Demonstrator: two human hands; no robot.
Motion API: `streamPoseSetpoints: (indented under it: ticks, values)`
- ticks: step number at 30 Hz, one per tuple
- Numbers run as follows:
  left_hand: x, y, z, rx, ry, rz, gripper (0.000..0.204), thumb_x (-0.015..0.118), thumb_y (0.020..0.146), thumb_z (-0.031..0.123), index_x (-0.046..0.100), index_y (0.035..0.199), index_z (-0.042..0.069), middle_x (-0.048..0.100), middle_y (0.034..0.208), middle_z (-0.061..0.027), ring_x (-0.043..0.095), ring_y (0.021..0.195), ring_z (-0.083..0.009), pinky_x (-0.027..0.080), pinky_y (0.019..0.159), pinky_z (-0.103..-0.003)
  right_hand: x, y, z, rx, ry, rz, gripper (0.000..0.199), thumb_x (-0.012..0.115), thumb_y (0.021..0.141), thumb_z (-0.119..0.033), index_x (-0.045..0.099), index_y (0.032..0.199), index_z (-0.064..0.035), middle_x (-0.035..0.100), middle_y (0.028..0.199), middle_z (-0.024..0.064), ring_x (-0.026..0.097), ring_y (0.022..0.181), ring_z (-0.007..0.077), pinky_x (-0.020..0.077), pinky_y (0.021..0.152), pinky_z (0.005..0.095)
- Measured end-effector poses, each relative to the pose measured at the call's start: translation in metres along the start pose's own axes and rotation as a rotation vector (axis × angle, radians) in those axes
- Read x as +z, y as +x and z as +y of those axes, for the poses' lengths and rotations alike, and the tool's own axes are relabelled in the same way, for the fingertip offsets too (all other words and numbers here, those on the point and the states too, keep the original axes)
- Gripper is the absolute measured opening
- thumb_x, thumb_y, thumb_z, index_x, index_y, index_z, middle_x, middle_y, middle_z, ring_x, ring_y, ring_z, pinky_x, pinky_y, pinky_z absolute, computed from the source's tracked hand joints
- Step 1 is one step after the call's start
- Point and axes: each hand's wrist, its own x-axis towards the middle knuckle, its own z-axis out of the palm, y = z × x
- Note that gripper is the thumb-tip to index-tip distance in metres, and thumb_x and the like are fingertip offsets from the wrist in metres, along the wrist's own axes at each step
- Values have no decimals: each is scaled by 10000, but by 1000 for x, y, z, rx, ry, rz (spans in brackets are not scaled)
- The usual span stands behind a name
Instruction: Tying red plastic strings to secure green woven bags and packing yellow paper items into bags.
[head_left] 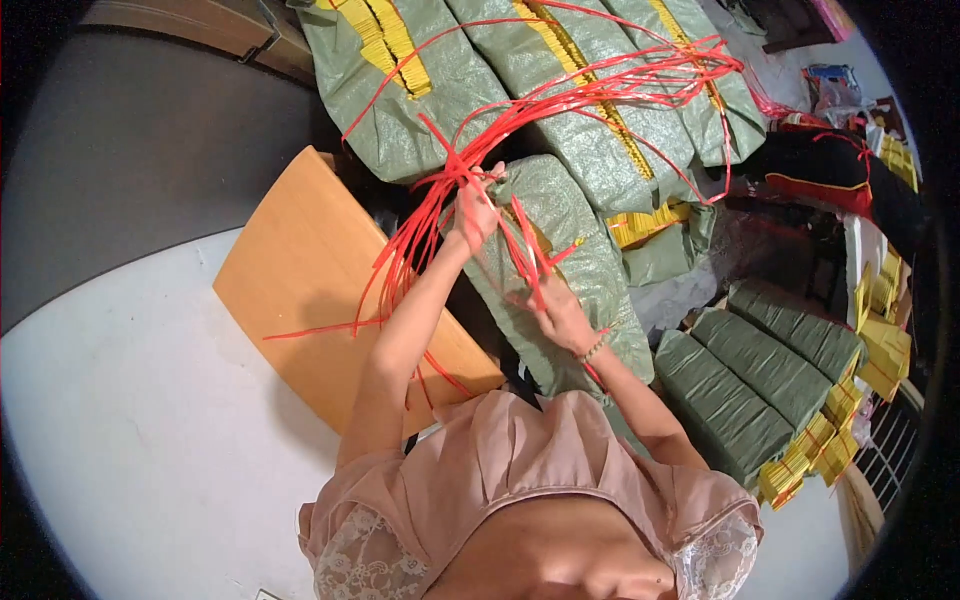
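Observation:
A long bundle of red plastic cord (650, 82) stretches across green woven sacks in front of me, its loose tails hanging down to the left. My left hand (475, 212) is closed around the bundle just below a gathered, knot-like spot. To the right and nearer to me, my right hand (563, 318) grips several red strands (525, 245) that slant up toward the left hand; its wrist wears a beaded bracelet. Beneath both hands lies a green woven sack (590, 290), with some yellow showing through an opening. The fingertips are partly hidden by the cord.
Larger green sacks (400, 125) with stacked yellow paper edges stand at the far side. A light wooden board (310, 255) leans at the left, beside a white wall or floor surface (130, 400). More green-wrapped bundles (745, 375) with yellow ends lie at the right.

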Motion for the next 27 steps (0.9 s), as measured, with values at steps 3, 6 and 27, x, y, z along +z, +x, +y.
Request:
streamPoseSetpoints:
  ticks: [3,6,27]
  values:
    - [6,6,39,-52,238,-136,306,485,887,234,565,1163,128,583,904,-248,580,855,-406,479,665,-471,8,-36,-4,-8,-81,-23,126,582,783,-96,484,795,-18,481,725,158,481,738,338,397,680,424]
    - [-2,5,17,47,322,-123,311,475,877,221,566,1163,140,573,932,-255,582,837,-411,476,658,-476,23,-52,-26,-79,-127,-105,130,588,769,-110,504,797,-15,500,697,128,493,743,314,409,746,413]
    - [-1,16,-6,86,442,-30,260,516,881,261,560,899,5,636,821,-179,631,758,-330,498,639,-420,134,-65,-69,-456,-170,-247,206,593,673,-174,525,800,-26,527,807,107,521,781,277,424,783,356]
